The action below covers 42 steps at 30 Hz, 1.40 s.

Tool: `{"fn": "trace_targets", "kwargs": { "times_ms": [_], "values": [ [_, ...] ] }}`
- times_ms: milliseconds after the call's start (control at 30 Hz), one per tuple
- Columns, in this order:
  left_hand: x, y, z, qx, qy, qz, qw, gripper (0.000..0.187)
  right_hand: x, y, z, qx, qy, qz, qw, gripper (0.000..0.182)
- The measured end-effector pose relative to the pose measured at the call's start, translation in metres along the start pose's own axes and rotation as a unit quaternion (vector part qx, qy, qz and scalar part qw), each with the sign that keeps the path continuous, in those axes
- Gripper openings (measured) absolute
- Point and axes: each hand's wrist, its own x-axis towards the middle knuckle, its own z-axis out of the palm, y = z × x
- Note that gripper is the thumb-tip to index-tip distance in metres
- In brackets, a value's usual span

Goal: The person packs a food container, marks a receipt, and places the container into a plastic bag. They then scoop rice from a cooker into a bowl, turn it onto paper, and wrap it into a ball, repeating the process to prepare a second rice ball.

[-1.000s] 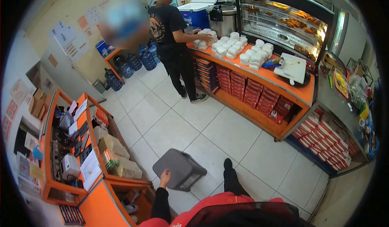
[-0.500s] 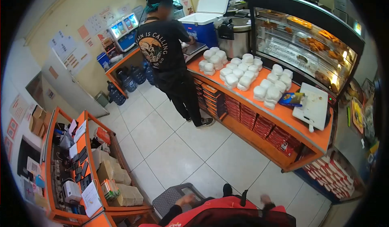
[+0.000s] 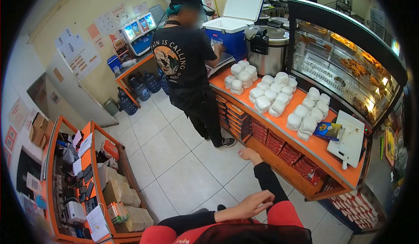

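Observation:
My left hand [image 3: 251,204] reaches across my body, and its fingers are closed at the black sleeve [image 3: 267,180] of my right arm, near the red shirt. Stretched out over the floor, my right hand [image 3: 249,155] has its fingers curled in, with nothing showing in them. It is nearest to the orange counter [image 3: 262,124] and its lower shelf. On that counter sit stacks of round white wrapped bundles [image 3: 270,93], a blue-and-yellow packet [image 3: 328,130] and a white cutting board [image 3: 347,139].
A person [image 3: 187,65] in black stands at the counter's far end, by a blue cooler [image 3: 233,41] with its lid up. A lit glass food warmer [image 3: 345,61] stands behind the bundles. At left are orange shelves [image 3: 94,156] with phones and papers; a grey stool [image 3: 198,211] is partly hidden.
My hands have risen from beside my lap. The right arm now extends forward, and the left hand has crossed to its sleeve. The view has shifted slightly.

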Motion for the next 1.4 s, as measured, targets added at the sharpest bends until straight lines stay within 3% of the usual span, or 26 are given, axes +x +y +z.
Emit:
{"fn": "trace_targets", "kwargs": {
  "times_ms": [33,100,167,300,367,467,500,633,700,833,933,1033,1100,1133,1233,1267,1367,1400],
  "values": [
    [0.003,0.011,-0.006,-0.04,-0.019,0.012,0.999,0.022,-0.005,0.008,0.001,-0.024,-0.031,-0.002,0.999,0.028],
    [0.006,0.025,-0.011,-0.083,-0.086,0.056,0.991,0.025,-0.022,0.025,0.005,0.013,-0.032,0.095,0.995,0.028],
    [0.01,0.019,-0.003,-0.115,-0.127,0.118,0.978,0.025,-0.012,0.081,0.043,-0.036,-0.086,0.128,0.987,0.029],
    [0.015,0.021,-0.004,-0.311,-0.147,0.145,0.928,0.023,-0.036,0.086,0.044,-0.067,-0.151,0.21,0.964,0.033],
    [0.017,0.023,-0.016,-0.265,-0.126,0.093,0.952,0.021,-0.026,0.093,0.061,-0.088,-0.194,0.21,0.954,0.035],
    [0.015,0.031,-0.047,-0.217,-0.106,-0.004,0.97,0.018,-0.015,0.032,0.049,-0.081,-0.195,0.22,0.952,0.034],
    [0.012,0.032,-0.058,-0.204,-0.102,-0.04,0.973,0.017,0.007,0.025,0.068,-0.084,-0.205,0.194,0.956,0.032],
    [-0.016,0.002,-0.114,-0.182,-0.031,0.04,0.982,0.019,0.104,-0.035,0.17,-0.102,-0.233,0.036,0.966,0.027],
    [-0.039,-0.018,-0.156,-0.167,0.009,0.061,0.984,0.019,0.156,-0.096,0.198,-0.123,-0.25,-0.056,0.959,0.026],
    [-0.087,-0.062,-0.247,-0.1,0.093,0.082,0.987,0.027,0.245,-0.24,0.206,-0.066,-0.248,-0.127,0.958,0.027],
    [-0.124,-0.122,-0.314,0.027,0.156,0.057,0.986,0.032,0.319,-0.321,0.213,-0.179,-0.335,-0.21,0.901,0.032],
    [-0.152,-0.163,-0.396,0.138,0.173,0.009,0.975,0.027,0.367,-0.383,0.216,-0.096,-0.239,-0.209,0.943,0.025],
    [-0.165,-0.18,-0.448,0.13,0.153,-0.056,0.978,0.026,0.395,-0.407,0.219,-0.099,-0.253,-0.237,0.933,0.025],
    [-0.168,-0.196,-0.467,0.159,0.1,-0.083,0.979,0.033,0.414,-0.416,0.219,-0.101,-0.257,-0.25,0.928,0.025],
    [-0.163,-0.227,-0.512,0.044,0.134,0.114,0.983,0.04,0.501,-0.415,0.254,-0.216,-0.37,-0.249,0.868,0.025],
    [-0.159,-0.232,-0.532,-0.028,0.189,0.246,0.95,0.047,0.529,-0.413,0.263,-0.218,-0.372,-0.24,0.87,0.026],
    [-0.164,-0.263,-0.638,-0.075,0.181,0.23,0.953,0.049,0.623,-0.416,0.267,-0.22,-0.357,-0.222,0.88,0.028],
    [-0.164,-0.271,-0.681,-0.051,0.136,0.159,0.976,0.048,0.649,-0.426,0.257,-0.218,-0.345,-0.224,0.885,0.029]
  ]
}}
